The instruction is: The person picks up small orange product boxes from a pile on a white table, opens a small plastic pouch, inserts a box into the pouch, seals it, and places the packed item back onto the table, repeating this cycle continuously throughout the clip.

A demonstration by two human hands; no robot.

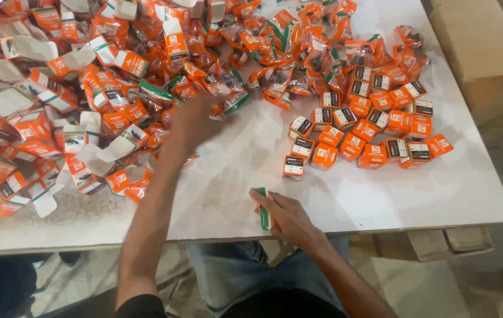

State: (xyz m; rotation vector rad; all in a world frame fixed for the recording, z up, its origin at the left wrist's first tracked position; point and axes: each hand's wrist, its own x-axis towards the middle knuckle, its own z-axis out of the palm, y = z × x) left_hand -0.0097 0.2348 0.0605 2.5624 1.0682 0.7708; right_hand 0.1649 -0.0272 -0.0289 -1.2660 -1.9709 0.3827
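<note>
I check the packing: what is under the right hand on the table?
The right hand presses a flat green-edged carton on the white table. Only its edge shows; the rest is covered.

A big heap of small orange cartons (57, 112), most lying open with white flaps sticking up, covers the left side of the white table (381, 194). Across the far middle runs a spill of shiny orange plastic pouches (298, 59) with green and white edges and dark contents showing through. To the right sits a tidy cluster of closed orange boxes (369, 126), little cubes, some turned to show a black and white label face. The left hand (195, 121) reaches into the pouches at the heap's edge; the right hand (286, 218) holds a flat green and white packet (264, 215) against the table near the front edge. A plain brown cardboard box (481, 47) stands beyond the table's right corner.
</note>
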